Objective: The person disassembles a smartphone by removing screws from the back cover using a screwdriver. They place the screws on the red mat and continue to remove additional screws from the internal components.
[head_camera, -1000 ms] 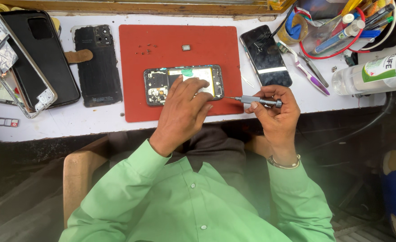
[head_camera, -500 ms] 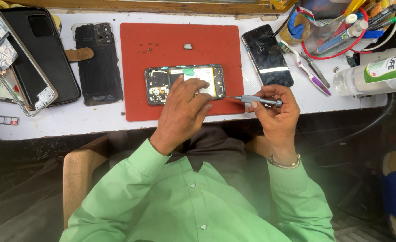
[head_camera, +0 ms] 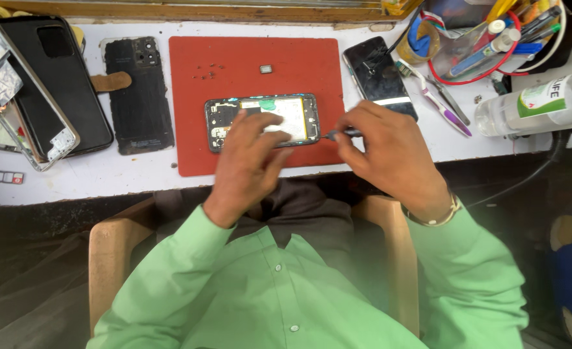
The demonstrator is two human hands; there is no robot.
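Note:
An opened phone (head_camera: 234, 116) with its back off lies on a red mat (head_camera: 234, 64), its circuit board and white battery showing. My left hand (head_camera: 247, 155) rests on the phone, fingers pressing down on the battery area. To the right, my right hand (head_camera: 389, 152) grips a thin screwdriver (head_camera: 339, 134) whose tip points at the phone's right end. Several tiny screws (head_camera: 207, 70) and a small square part (head_camera: 266, 68) lie on the mat above the phone.
A black back cover (head_camera: 137, 90), a dark phone (head_camera: 46, 77) and a silver frame (head_camera: 14, 97) lie left of the mat. Another phone (head_camera: 379, 74), a toothbrush (head_camera: 434, 100), tweezers, a clear bottle (head_camera: 538, 103) and a tool tray (head_camera: 493, 32) sit to the right.
My right hand has moved up and left, bringing the screwdriver tip to the phone's right end. My left hand stays on the phone.

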